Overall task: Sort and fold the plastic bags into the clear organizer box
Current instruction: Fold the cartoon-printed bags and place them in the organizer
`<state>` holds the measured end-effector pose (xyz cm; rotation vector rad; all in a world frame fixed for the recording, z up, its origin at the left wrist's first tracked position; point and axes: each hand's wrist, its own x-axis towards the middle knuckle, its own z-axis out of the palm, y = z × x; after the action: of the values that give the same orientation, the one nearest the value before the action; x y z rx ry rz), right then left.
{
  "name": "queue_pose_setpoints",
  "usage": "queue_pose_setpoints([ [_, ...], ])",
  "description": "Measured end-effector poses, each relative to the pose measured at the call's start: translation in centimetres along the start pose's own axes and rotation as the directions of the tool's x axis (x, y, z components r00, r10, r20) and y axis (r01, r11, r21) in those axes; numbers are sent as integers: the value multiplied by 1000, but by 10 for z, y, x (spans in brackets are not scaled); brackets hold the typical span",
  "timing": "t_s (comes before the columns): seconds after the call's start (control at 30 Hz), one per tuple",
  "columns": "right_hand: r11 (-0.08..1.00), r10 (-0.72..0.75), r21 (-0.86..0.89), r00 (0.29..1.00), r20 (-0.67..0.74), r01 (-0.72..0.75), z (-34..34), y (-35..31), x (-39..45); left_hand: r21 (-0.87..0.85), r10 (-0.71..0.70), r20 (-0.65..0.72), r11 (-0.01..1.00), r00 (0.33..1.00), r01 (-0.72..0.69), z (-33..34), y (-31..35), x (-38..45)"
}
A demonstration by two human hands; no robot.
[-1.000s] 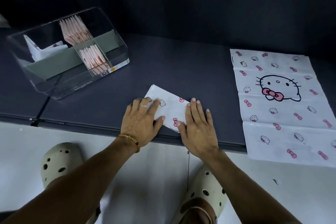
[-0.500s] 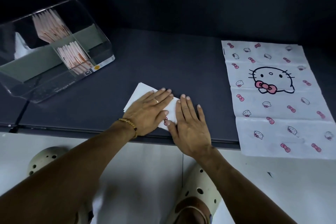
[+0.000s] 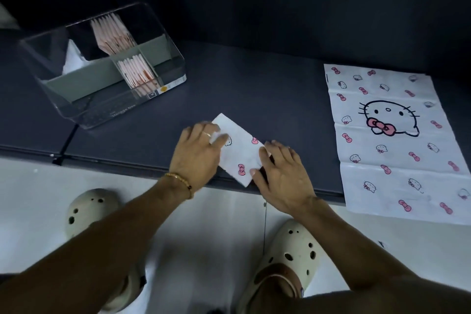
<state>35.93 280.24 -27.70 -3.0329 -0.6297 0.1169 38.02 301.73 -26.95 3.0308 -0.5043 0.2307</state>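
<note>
The small folded bag (image 3: 239, 154) lies near the table (image 3: 267, 99) edge, right of the clear box (image 3: 102, 69). The left hand (image 3: 197, 154) and right hand (image 3: 283, 176) press it with straight fingers, likely to flatten the fold

hands (image 3: 196, 153) parted, folded bag (image 3: 242, 153) uncovered

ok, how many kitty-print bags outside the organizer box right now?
2. A folded kitty-print bag at the table's front edge under both hands; an unfolded kitty-print bag flat on the right, overhanging the edge. Others may be hidden beneath.
</note>
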Motion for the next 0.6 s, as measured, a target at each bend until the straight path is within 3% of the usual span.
queue_pose_setpoints([
  [0.07,991,-122,-57,991,-62,118,-8,-5,-11,-27,18,11,999,1000,-17,-3,15,-19],
  [0.2,949,-312,-62,948,-67,308,-17,-16,-24,-15,55,251,998,966,-53,-1,15,-51],
  [0.3,952,-305,-10,949,81,307,-18,-19,-18,20,102,291,993,951,-113,1,4,-56],
  [0.4,961,-272,4,944,188,277,-15,-13,-8,-79,146,234,988,961,-131,-3,-3,-53],
  [0.43,962,-271,15,949,164,272,-14,-12,-6,-175,137,181,979,974,-105,-5,-5,-51],
  [0.5,963,-256,91,966,36,252,-14,-13,-3,-419,-32,103,905,994,73,-9,-8,-47],
  [0.57,951,-122,276,990,-76,138,-15,-18,5,-564,-241,170,772,956,295,-9,-8,-39],
  [0.6,913,-5,406,998,-59,29,-17,-21,12,-579,-312,196,728,930,367,-8,-7,-34],
])
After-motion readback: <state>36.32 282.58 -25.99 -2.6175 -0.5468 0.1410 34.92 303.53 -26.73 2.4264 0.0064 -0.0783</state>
